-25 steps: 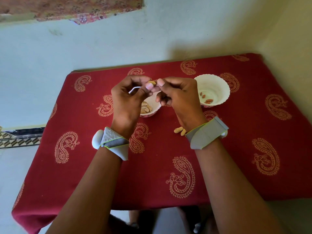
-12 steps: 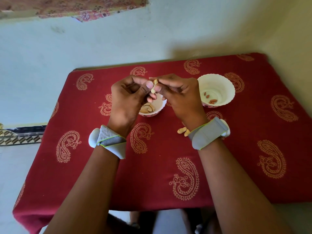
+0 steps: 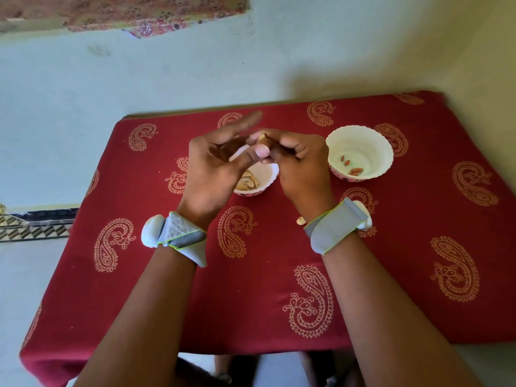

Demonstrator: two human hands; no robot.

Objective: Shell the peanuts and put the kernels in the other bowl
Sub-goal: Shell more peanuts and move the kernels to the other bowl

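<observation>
A pale tan peanut is pinched at the fingertips above a white scalloped bowl of empty shell halves, while the matching bowl to its right holds a few reddish kernels, and another unshelled peanut lies on the red cloth

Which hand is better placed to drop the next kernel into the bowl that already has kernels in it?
Probably the right hand. It pinches the peanut and sits right beside the kernel bowl. The left hand is opened out over the shell bowl, farther away.
</observation>
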